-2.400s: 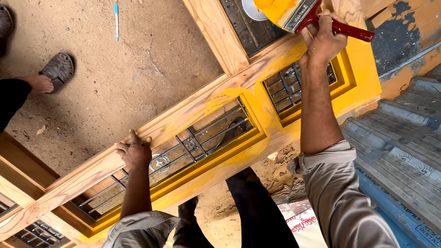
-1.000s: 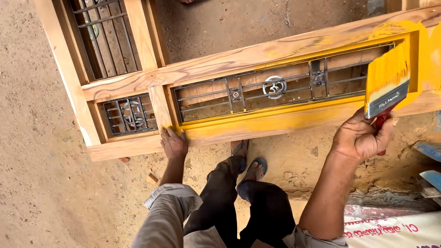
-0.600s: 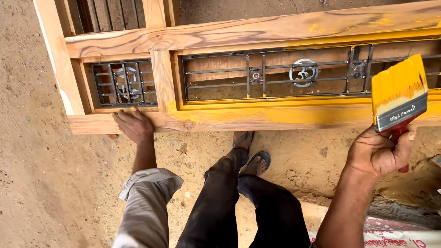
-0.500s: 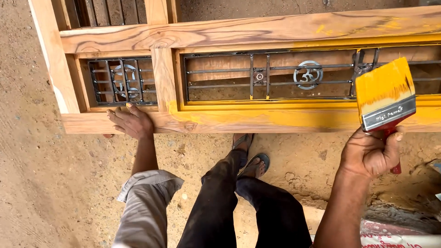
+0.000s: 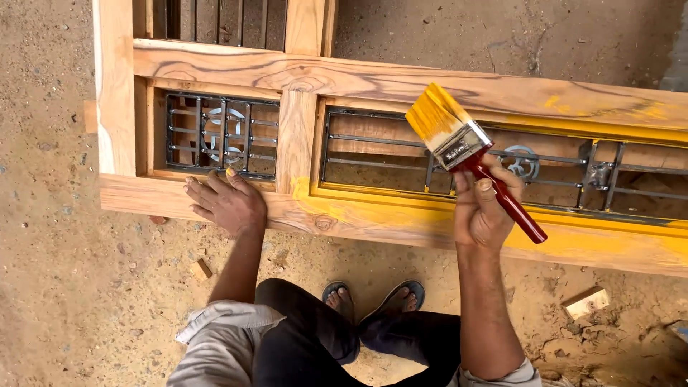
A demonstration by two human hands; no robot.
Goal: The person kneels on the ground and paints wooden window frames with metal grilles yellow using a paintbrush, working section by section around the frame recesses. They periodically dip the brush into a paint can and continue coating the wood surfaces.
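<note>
Holding a yellow-loaded paintbrush [image 5: 459, 140] in closed right-hand fingers [image 5: 481, 188], bristles above the wooden frame [image 5: 344, 79]; yellow coats the rails beside and right of them, while bare wood remains under the flat, spread left hand [image 5: 228, 204].

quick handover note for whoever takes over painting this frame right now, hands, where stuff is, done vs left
Left hand: flat on the bare lower rail of the wooden frame, holding nothing.
Right hand: gripping the red-handled paintbrush, yellow bristles raised over the metal grille.
Done: yellow coat on the lower rail and inner edge around the right-hand opening, patches on the top rail at right.
Left: the left section, upright post and most of the top rail are bare wood.
</note>
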